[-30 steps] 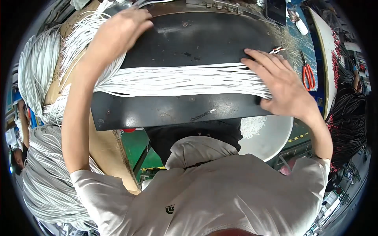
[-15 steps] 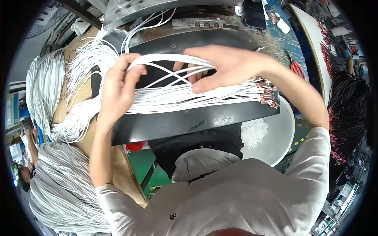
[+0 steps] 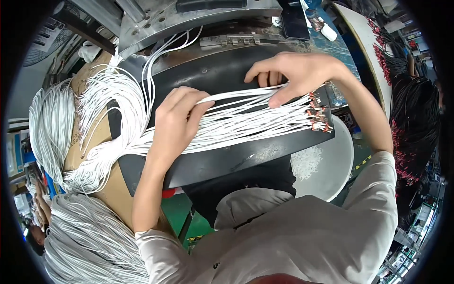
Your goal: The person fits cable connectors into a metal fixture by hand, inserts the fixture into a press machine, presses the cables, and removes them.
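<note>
A thick bundle of white cables lies lengthwise across a black board in front of me. My left hand is closed, pinching a few raised cables between thumb and fingers near the middle of the bundle. These run right into my right hand, whose thumb lies over the cables while the other fingers curl on their far side and the index reaches out. The grip there is loose and partly hidden. Beyond that hand, the cables end in small orange-red and metal tips at the board's right edge.
Coiled white cables are heaped at lower left, with another hank above. A metal machine stands beyond the board. At right are a pale basin with white scraps, a dark phone and black cables with red ends.
My left hand has moved right and down along the cables. The raised loop between my hands has flattened into a nearly straight strand. My right hand has shifted right, toward the tips.
</note>
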Available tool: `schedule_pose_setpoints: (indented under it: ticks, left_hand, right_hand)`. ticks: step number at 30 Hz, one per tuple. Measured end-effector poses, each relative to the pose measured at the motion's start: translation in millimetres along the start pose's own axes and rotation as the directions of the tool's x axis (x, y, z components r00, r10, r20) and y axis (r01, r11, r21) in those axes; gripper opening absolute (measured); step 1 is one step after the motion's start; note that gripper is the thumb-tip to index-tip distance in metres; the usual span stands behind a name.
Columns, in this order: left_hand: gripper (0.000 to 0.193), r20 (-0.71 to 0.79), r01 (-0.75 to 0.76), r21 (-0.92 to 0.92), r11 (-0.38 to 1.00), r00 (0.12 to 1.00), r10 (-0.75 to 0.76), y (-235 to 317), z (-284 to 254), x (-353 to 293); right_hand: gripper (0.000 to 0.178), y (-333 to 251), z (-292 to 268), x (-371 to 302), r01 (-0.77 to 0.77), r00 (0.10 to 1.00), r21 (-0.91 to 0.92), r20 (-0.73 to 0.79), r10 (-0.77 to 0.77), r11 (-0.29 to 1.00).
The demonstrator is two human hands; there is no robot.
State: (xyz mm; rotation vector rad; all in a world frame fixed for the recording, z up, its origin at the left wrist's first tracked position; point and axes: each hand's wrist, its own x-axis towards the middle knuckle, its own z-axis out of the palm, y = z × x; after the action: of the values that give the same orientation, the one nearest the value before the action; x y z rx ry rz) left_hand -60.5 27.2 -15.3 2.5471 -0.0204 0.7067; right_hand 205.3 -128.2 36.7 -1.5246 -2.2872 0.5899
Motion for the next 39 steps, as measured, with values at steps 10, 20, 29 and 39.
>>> schedule_pose_setpoints:
  ticks: [10,20,29,39]
  left_hand:
    - [0.025,0.177,0.463,-0.804,0.372,0.785,-0.594,-13,-40,14]
    - [0.024,0.696,0.712,-0.686,0.154,0.703,-0.148,51,54,110]
    - [0.020,0.546,0.631,-0.764,0.132,0.743,-0.387,45,59,89]
    - [0.024,0.596,0.659,-0.752,0.004,0.683,-0.422,19,23,48]
  right_hand:
    - [0.029,-15,-26,-30,-0.408,0.876,0.659,0.087,0.475,0.632]
    - [0.032,9,-53,-75,-0.445,0.837,0.520,-0.049,0.546,0.729]
    - [0.059,14,-2,5,-0.318,0.890,0.485,-0.143,0.433,0.815]
    - [0.050,38,51,33,-0.589,0.776,-0.295,-0.465,0.426,0.752]
